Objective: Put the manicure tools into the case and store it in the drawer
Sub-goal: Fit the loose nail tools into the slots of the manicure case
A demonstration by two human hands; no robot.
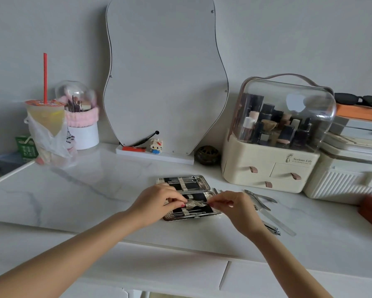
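Note:
An open manicure case (204, 183) with a black lining and pale textured straps lies flat on the white marble table (73, 190), with several metal tools in its loops. My left hand (159, 201) and my right hand (236, 208) meet over the near half of the case. Between them they pinch a thin metal tool (199, 202) at the case's middle strap. To the right of the case lie loose tools: a cuticle nipper (260, 197), a long nail file (277, 222) and a nail clipper (273, 230).
A cream cosmetics organiser (273, 168) with small drawers stands behind right, with white boxes beside it. A wavy mirror (165, 72) stands at the back. A drink cup in a bag (47, 130) is far left. Drawer fronts (180, 269) run under the table's near edge.

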